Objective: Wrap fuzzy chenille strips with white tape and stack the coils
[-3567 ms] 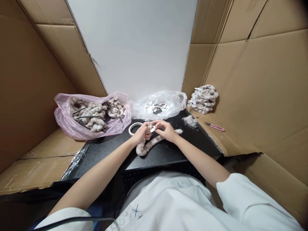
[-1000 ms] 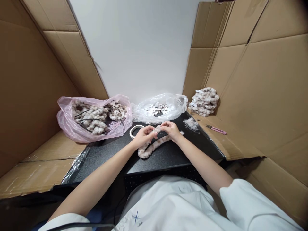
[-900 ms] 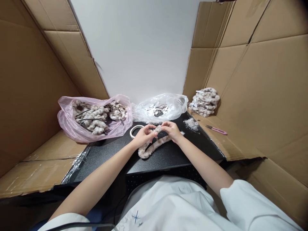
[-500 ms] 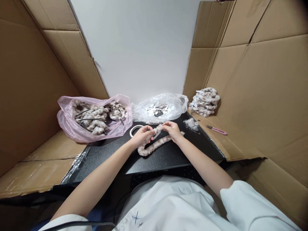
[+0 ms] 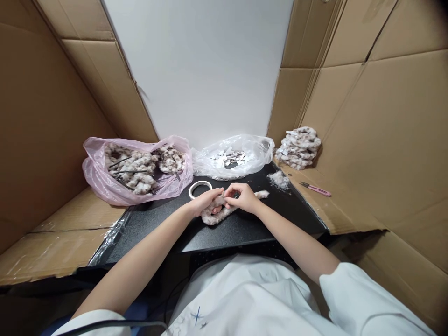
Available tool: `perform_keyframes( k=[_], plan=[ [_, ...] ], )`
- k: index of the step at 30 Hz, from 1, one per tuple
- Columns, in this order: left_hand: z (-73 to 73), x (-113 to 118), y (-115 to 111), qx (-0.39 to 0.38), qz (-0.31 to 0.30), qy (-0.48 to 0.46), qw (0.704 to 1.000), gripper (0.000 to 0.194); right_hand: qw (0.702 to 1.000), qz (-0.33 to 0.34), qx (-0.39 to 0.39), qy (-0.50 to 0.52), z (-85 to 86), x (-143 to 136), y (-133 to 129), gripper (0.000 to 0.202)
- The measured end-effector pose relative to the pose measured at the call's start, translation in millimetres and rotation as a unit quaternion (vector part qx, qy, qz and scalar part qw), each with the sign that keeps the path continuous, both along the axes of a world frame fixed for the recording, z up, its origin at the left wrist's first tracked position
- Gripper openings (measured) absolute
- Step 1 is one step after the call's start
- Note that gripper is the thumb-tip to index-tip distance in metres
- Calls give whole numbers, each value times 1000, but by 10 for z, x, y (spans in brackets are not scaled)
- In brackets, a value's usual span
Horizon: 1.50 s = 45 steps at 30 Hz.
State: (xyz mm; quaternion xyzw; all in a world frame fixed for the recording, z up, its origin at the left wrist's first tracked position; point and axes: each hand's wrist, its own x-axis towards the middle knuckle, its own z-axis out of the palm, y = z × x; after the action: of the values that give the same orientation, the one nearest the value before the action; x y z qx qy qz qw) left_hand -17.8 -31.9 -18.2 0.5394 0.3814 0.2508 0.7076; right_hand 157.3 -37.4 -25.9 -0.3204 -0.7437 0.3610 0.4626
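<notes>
A fluffy beige-and-white fur strip [image 5: 214, 218] lies bent on the black tabletop, its free end poking out to the right behind my right wrist. My left hand [image 5: 206, 203] is closed around one end of the strip. Against that same end, my right hand [image 5: 241, 198] pinches with thumb and forefinger; what lies between those fingertips is too small to make out. Just behind my left hand a roll of white tape [image 5: 192, 190] rests flat on the table.
A pink plastic bag [image 5: 94, 179] of fur strips stands at the left, beside a clear bag [image 5: 261, 148] of small white-and-metal pieces. To the right are fluff [image 5: 279, 180], stacked fur coils [image 5: 301, 148] and pink-handled thread snips [image 5: 317, 189]. Cardboard walls [image 5: 392, 140] enclose both sides.
My right hand has moved left and slightly down, closer to my left hand. The strip's end between the hands is now more covered, and its far right end shows more.
</notes>
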Motion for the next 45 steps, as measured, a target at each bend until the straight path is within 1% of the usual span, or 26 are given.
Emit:
perform_keyframes(
  k=[3,5,9,14,16,19,21,22,25,29,32,36,38,40,42,45],
  plan=[
    [12,-1,-17,21,1,-12,1000,39,999,25,16,-23,-12,7,-3,6],
    [25,-5,-28,42,5,-26,999,37,999,35,12,-5,-27,17,16,15],
    [15,-9,-31,70,-19,-27,997,32,997,61,-16,40,-55,31,38,28],
    [-63,-3,19,69,30,-36,997,23,992,105,-46,46,-49,11,27,35],
    [-71,2,37,69,50,-49,995,22,992,93,-58,68,-37,13,45,31],
    [-49,10,45,65,70,-70,993,23,993,7,-46,113,-17,52,110,22],
    [-30,13,45,63,75,-76,992,23,995,-36,-22,93,-5,88,151,20],
    [-24,13,45,63,75,-78,992,23,997,-43,-12,68,-2,101,164,20],
    [-23,8,51,60,71,-85,992,22,999,-34,0,10,0,109,165,16],
    [-47,5,56,29,42,-83,995,18,999,-28,29,-7,-21,82,134,13],
    [-62,11,39,4,19,-82,996,29,998,-24,50,-19,-43,72,131,11],
    [-64,16,11,7,6,-88,996,38,998,-16,49,-31,-59,69,139,12],
    [-56,15,11,11,8,-97,995,40,998,-17,40,-35,-67,66,143,15],
    [-46,10,22,19,26,-103,994,41,999,-20,17,-37,-84,60,148,25],
    [-38,2,38,27,45,-103,993,42,999,-3,-20,-35,-108,52,154,33],
    [-35,-8,56,27,50,-93,994,41,997,34,-67,-18,-136,36,156,29]
  ],
)
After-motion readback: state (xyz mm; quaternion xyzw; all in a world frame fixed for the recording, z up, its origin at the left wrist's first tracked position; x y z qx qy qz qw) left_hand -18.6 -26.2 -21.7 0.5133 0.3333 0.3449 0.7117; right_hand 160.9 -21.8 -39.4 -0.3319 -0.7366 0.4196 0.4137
